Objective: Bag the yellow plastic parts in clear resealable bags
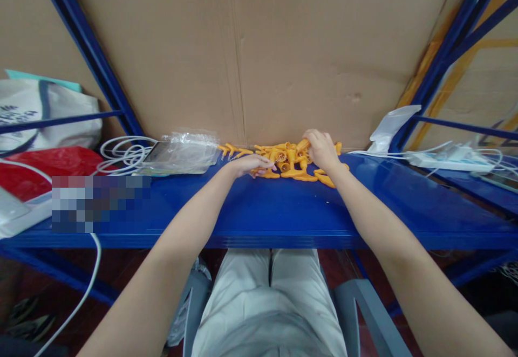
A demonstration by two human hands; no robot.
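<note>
A heap of small orange plastic parts [288, 160] lies at the back of the blue shelf [283, 211], against the cardboard wall. My left hand [251, 164] rests at the heap's left edge, fingers curled over one orange part. My right hand [321, 149] sits on the heap's right side, fingers closed around an orange part at the top. Both forearms reach forward over the shelf from my lap.
Clear plastic bags [182, 152] and a coiled white cable [123, 155] lie left of the heap. A red bag [48, 164] and a white tote [40, 111] stand far left. A white power strip [439, 158] with cables lies at right. Blue rack posts [93, 57] flank the cardboard.
</note>
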